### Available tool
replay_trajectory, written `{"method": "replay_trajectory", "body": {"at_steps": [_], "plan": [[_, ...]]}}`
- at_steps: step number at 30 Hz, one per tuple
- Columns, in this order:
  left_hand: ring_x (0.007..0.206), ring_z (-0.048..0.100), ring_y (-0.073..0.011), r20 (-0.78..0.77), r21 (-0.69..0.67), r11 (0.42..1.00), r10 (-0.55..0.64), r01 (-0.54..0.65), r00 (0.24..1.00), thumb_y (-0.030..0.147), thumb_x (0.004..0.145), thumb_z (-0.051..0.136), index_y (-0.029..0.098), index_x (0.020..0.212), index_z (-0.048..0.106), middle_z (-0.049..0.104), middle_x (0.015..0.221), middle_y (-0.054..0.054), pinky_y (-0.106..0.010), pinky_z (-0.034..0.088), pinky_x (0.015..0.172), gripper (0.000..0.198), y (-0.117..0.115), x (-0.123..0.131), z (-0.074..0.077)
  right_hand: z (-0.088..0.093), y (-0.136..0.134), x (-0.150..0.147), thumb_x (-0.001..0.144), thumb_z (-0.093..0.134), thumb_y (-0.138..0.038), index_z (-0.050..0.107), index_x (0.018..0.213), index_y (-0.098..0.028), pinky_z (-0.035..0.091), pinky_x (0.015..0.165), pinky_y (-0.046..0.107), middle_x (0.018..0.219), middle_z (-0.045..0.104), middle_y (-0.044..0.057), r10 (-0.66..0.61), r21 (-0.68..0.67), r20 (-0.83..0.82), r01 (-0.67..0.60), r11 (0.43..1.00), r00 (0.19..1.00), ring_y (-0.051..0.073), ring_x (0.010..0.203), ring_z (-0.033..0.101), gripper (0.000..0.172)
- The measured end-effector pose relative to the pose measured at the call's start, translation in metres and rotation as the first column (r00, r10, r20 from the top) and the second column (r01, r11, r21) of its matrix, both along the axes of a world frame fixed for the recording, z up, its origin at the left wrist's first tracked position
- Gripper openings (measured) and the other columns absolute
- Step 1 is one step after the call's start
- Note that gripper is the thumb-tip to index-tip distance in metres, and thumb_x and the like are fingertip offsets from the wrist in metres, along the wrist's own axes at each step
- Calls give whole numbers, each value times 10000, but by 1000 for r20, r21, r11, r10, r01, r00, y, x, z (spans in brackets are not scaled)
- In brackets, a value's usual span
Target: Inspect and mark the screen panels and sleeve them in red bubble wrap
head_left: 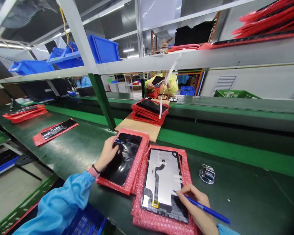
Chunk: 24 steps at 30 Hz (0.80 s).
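Glossy black display panel [121,159], rough pink bubble wrap [137,212]
Matt silver metal backing [161,173]; plain brown cardboard sheet [139,128].

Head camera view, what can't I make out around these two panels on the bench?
Head view:
Black panel: left hand covers part of it.
Silver panel: yellow label too small to read.
Blue pen in right hand: tip too small to tell if it touches.
Blue crate: cut off by bottom edge.
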<state>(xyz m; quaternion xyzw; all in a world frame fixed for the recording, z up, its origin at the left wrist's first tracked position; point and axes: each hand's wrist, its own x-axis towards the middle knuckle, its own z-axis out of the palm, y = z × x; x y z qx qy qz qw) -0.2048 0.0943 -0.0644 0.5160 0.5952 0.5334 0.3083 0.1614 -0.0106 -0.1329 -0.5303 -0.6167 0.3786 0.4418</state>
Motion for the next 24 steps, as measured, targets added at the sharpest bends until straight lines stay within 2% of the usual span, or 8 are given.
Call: {"method": "replay_trajectory", "body": {"at_steps": [3,5,7,10,13,15,19,24], "plan": [[1155,535,-254,16,-21,987,-156,157,988,170,683,580,174,1071,593,584,1225,-98,-434,332,1071,388,-25,46,-13,-3,1,-6,810,592,-447,434,557,-220,335,510,253,510,446,-44,-19,6,60,19,1000,998,133,498,443,375],[1038,605,-245,60,-70,959,-270,274,961,183,689,585,159,1046,622,657,1095,-99,-420,422,988,360,-43,75,-25,-4,3,-8,820,552,-428,384,547,-227,313,511,259,498,404,-50,-26,17,92,24,1000,995,130,487,411,378],[1029,606,-247,202,-180,899,-363,399,910,148,658,604,165,1047,630,675,1055,-96,-410,441,953,390,-57,94,-38,-3,4,-9,817,539,-419,371,550,-231,303,513,263,498,398,-51,-18,20,116,16,1000,993,130,484,398,368],[1130,542,-250,406,-279,841,-335,464,850,60,591,613,188,1031,640,648,1134,-85,-398,362,1024,458,-69,107,-47,1,2,-10,815,542,-420,367,559,-232,302,522,265,511,403,-49,1,16,139,-3,1000,990,131,493,395,363],[1186,499,-247,546,-318,822,-249,473,800,-2,535,601,184,985,643,635,1148,-83,-372,283,1072,489,-70,112,-42,4,0,-11,801,555,-400,364,557,-234,299,522,266,514,396,-48,13,4,141,-13,1000,990,133,498,392,351],[1146,528,-239,601,-338,813,-201,475,773,-9,526,588,173,969,629,647,1096,-89,-361,297,1051,481,-68,115,-32,4,0,-11,791,559,-391,359,549,-234,297,521,268,510,388,-49,11,-3,126,-10,1000,992,133,496,383,351],[889,621,-171,631,-404,798,-111,448,767,8,554,584,160,937,586,667,894,-54,-297,408,877,412,-61,119,-16,3,2,-9,782,581,-412,376,538,-231,307,525,269,507,396,-48,-13,-21,58,14,1000,998,134,501,388,366],[620,586,-100,613,-458,784,-63,419,788,42,582,611,167,874,542,635,676,17,-241,421,687,325,-50,119,-7,3,5,-6,811,570,-498,426,567,-226,347,514,261,521,465,-35,-22,-84,-100,14,996,995,142,518,452,393]]}}
